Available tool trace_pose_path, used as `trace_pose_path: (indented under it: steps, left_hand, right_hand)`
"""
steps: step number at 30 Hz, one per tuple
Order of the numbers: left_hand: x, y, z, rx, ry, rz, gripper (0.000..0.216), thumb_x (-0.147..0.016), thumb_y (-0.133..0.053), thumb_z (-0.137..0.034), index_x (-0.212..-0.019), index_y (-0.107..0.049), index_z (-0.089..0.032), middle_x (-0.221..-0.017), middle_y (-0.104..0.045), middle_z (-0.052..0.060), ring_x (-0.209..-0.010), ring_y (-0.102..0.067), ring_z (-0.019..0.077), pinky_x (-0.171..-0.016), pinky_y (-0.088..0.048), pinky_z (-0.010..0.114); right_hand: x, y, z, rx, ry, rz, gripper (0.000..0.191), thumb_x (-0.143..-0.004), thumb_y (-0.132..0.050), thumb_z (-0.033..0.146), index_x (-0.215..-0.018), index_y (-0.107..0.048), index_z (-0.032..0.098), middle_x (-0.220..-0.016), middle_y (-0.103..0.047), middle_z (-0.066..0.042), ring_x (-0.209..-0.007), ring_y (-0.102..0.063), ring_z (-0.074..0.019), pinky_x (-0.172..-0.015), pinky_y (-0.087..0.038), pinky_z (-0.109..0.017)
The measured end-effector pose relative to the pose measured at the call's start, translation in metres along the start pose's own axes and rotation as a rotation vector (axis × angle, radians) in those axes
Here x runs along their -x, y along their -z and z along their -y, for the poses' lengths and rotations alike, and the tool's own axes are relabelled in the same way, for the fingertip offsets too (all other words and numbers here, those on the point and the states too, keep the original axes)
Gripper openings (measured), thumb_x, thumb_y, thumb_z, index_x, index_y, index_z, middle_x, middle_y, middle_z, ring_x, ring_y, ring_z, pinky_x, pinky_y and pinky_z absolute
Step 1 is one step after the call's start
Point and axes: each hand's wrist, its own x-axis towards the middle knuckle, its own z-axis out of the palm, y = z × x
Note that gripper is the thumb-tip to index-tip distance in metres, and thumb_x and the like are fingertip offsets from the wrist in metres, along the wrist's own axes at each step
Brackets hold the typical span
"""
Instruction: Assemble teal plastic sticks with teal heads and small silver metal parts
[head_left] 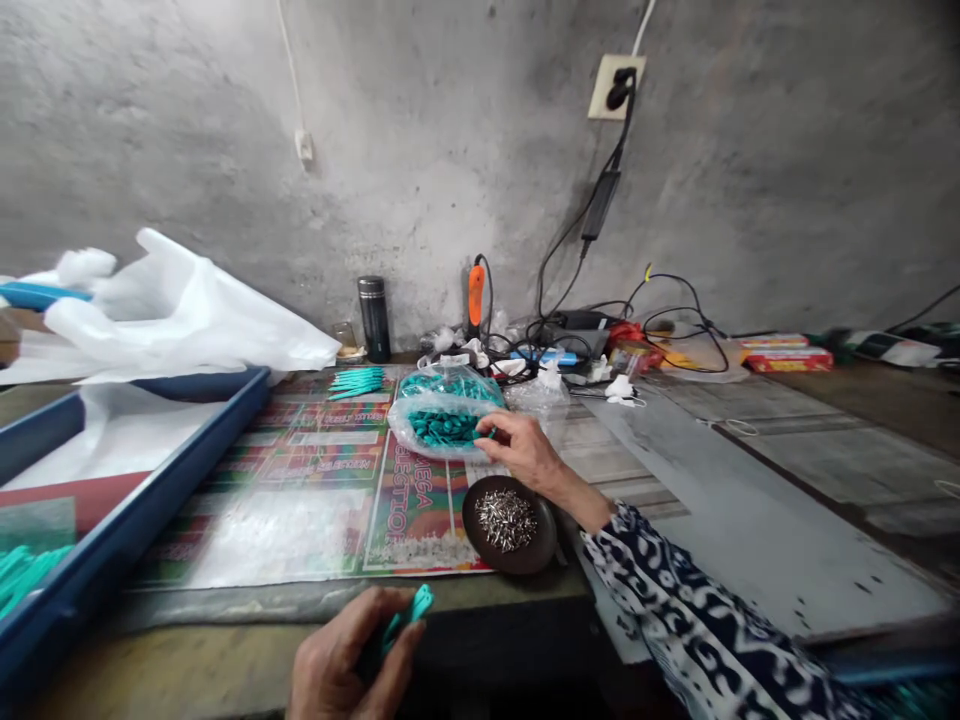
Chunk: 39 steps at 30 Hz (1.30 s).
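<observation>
My left hand (349,655) is low at the front edge of the table, shut on a teal plastic piece (406,618), possibly part of a clothes peg. My right hand (521,450) rests at the mouth of a clear plastic bag (442,408) full of similar teal pieces, with a teal tip showing at its fingers. Beneath that wrist sits a dark round dish (474,540) holding a heap of small silver metal parts (506,520). A small bundle of teal pieces (356,382) lies on the printed poster sheet (300,510). More teal pieces (26,575) lie in a blue-rimmed tray (112,530).
A white plastic sheet (180,315) lies behind the tray. Along the grey concrete wall stand a black flask (373,320), an orange-handled tool (475,297) and tangled black cables (600,320). Printed boxes (787,358) sit at the right, beyond a worn grey board (757,480).
</observation>
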Motion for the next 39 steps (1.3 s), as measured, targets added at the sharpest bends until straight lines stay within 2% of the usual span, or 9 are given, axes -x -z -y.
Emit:
trace_pose_path:
  steps: [2, 4, 9, 12, 18, 22, 29, 35, 39]
  left_hand:
    - [0.0, 0.001, -0.006, 0.017, 0.031, 0.019, 0.01, -0.088, -0.065, -0.032, -0.091, -0.071, -0.025, -0.073, -0.073, -0.006, -0.062, -0.069, 0.0095, -0.061, -0.05, 0.011]
    - [0.001, 0.002, -0.015, 0.034, 0.069, 0.045, 0.012, -0.088, -0.064, -0.033, -0.092, -0.071, -0.024, -0.072, -0.072, -0.006, -0.062, -0.068, 0.0098, -0.059, -0.05, 0.012]
    - [0.003, -0.002, -0.04, 0.081, 0.107, 0.067, 0.013, -0.088, -0.064, -0.032, -0.085, -0.07, -0.022, -0.063, -0.068, -0.006, -0.053, -0.061, 0.009, -0.05, -0.045, 0.013]
    - [0.006, -0.007, -0.052, 0.111, 0.085, 0.075, 0.012, -0.086, -0.063, -0.029, -0.081, -0.07, -0.021, -0.06, -0.067, -0.006, -0.051, -0.059, 0.0088, -0.049, -0.044, 0.014]
    - [0.015, -0.014, -0.062, 0.132, 0.128, 0.134, 0.012, -0.085, -0.061, -0.025, -0.08, -0.071, -0.021, -0.063, -0.068, -0.005, -0.053, -0.059, 0.0086, -0.05, -0.044, 0.015]
    - [0.02, -0.017, -0.063, 0.122, 0.168, 0.155, 0.011, -0.083, -0.063, -0.025, -0.079, -0.072, -0.021, -0.063, -0.069, -0.006, -0.054, -0.06, 0.0085, -0.052, -0.043, 0.015]
    - [0.03, -0.018, -0.064, 0.122, 0.249, 0.214, 0.014, -0.084, -0.06, -0.026, -0.079, -0.072, -0.021, -0.067, -0.07, -0.003, -0.058, -0.06, 0.0108, -0.055, -0.044, 0.018]
    - [0.035, -0.02, -0.063, 0.124, 0.229, 0.205, 0.012, -0.083, -0.061, -0.025, -0.079, -0.071, -0.02, -0.067, -0.069, -0.003, -0.058, -0.06, 0.011, -0.055, -0.044, 0.018]
    - [0.038, -0.022, -0.061, 0.116, 0.219, 0.211, 0.013, -0.085, -0.06, -0.025, -0.08, -0.071, -0.02, -0.064, -0.067, -0.003, -0.056, -0.057, 0.0101, -0.053, -0.042, 0.018]
  right_hand:
    - [0.023, 0.002, 0.014, -0.145, -0.037, 0.008, 0.015, -0.091, -0.054, 0.028, -0.095, -0.059, 0.014, -0.067, -0.064, -0.001, -0.057, -0.064, -0.0151, -0.052, -0.054, -0.025]
    - [0.049, 0.002, 0.029, -0.316, -0.085, 0.02, 0.019, -0.091, -0.054, 0.032, -0.099, -0.057, 0.014, -0.06, -0.062, 0.002, -0.049, -0.062, -0.0139, -0.047, -0.053, -0.024]
    - [0.105, 0.003, 0.061, -0.951, -0.327, 0.004, 0.019, -0.076, -0.073, 0.024, -0.09, -0.064, 0.015, -0.064, -0.069, 0.0, -0.053, -0.067, -0.0147, -0.049, -0.057, -0.022]
    - [0.126, 0.001, 0.072, -1.059, -0.357, -0.015, 0.018, -0.073, -0.079, 0.022, -0.084, -0.067, 0.015, -0.073, -0.071, -0.002, -0.06, -0.071, -0.0171, -0.049, -0.058, -0.023]
    - [0.154, -0.003, 0.084, -0.973, -0.413, -0.06, 0.023, -0.08, -0.079, 0.031, -0.094, -0.07, 0.015, -0.067, -0.071, -0.003, -0.056, -0.068, -0.0156, -0.057, -0.059, -0.026]
    - [0.166, -0.005, 0.09, -0.857, -0.381, -0.086, 0.021, -0.083, -0.076, 0.033, -0.093, -0.072, 0.015, -0.064, -0.069, -0.001, -0.055, -0.066, -0.0146, -0.057, -0.057, -0.025]
    - [0.176, -0.008, 0.097, -0.711, -0.317, -0.104, 0.017, -0.087, -0.072, 0.034, -0.089, -0.071, 0.017, -0.065, -0.066, 0.0, -0.053, -0.065, -0.0134, -0.053, -0.055, -0.022]
    - [0.181, -0.01, 0.099, -0.683, -0.325, -0.098, 0.021, -0.088, -0.071, 0.038, -0.089, -0.071, 0.018, -0.068, -0.067, -0.001, -0.053, -0.066, -0.0149, -0.053, -0.057, -0.024]
    - [0.183, -0.012, 0.098, -0.676, -0.322, -0.104, 0.018, -0.088, -0.072, 0.035, -0.089, -0.071, 0.018, -0.065, -0.067, 0.0, -0.053, -0.066, -0.0148, -0.053, -0.056, -0.023]
